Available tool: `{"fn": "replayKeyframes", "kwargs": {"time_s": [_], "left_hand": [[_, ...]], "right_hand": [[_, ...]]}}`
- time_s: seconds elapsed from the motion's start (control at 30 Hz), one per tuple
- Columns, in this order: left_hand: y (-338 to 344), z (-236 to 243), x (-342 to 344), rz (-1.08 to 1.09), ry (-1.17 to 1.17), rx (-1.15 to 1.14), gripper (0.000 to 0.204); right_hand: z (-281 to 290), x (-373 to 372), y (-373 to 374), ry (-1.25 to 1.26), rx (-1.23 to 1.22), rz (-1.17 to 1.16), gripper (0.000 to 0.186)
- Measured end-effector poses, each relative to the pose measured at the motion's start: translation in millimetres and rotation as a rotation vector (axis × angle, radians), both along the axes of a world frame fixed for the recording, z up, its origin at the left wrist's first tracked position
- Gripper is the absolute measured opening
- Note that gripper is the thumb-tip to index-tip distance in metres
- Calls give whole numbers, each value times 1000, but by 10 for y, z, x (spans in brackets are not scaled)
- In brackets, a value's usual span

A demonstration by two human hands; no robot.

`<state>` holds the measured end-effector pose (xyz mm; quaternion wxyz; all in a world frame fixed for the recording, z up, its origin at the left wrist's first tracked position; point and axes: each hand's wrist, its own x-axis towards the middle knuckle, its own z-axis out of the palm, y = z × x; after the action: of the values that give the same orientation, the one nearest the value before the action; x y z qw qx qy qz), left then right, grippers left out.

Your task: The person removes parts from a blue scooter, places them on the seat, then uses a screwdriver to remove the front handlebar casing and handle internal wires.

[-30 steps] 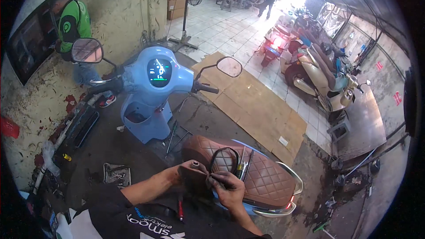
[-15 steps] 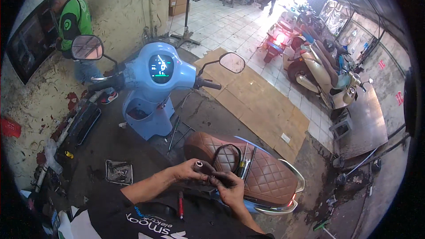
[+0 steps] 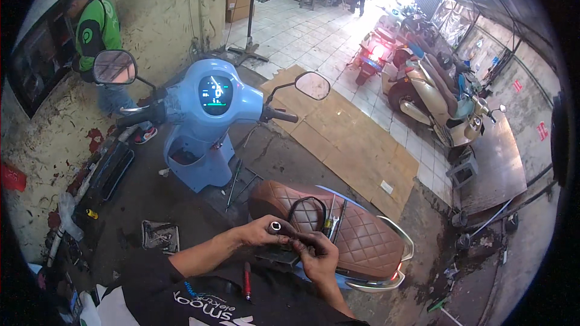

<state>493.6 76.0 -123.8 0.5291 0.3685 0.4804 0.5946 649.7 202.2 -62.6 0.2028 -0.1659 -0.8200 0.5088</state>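
Note:
My left hand (image 3: 258, 232) is closed around a dark piece with a shiny, hollow round end (image 3: 275, 227), rather like a socket. Close against it, my right hand (image 3: 318, 255) is closed too, its fingertips pinched at something small and dark that I cannot make out. Both hands are over the near side of a brown quilted scooter seat (image 3: 368, 242). On that seat, just beyond my right hand, lie a screwdriver with a yellow handle (image 3: 328, 225), a metal tool (image 3: 339, 216) and a loop of black cable (image 3: 291, 205).
The light-blue scooter (image 3: 202, 166) stands ahead, its display lit. Long tools (image 3: 234, 185) lie on the floor beside it. A tray of small parts (image 3: 161, 237) is at left. Flattened cardboard (image 3: 344, 145) covers floor at right. Someone in a green jacket (image 3: 99, 30) stands by the wall.
The right hand has turned slightly, and its fingers have shifted at the small dark thing. The left hand keeps its hold. The whole view has moved a little.

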Motion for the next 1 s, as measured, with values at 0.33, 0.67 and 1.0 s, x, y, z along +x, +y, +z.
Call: {"fn": "replayKeyframes", "kwargs": {"time_s": [0.33,0.67,1.0], "left_hand": [[-36,0,32,62,2,-16,28],[-90,-53,53,131,-132,-60,28],[-123,-135,45,132,-82,-64,30]], "right_hand": [[43,38,38,-79,-24,49,19],[-44,-34,16,-55,-189,21,22],[16,-56,24,-149,-283,64,20]]}}
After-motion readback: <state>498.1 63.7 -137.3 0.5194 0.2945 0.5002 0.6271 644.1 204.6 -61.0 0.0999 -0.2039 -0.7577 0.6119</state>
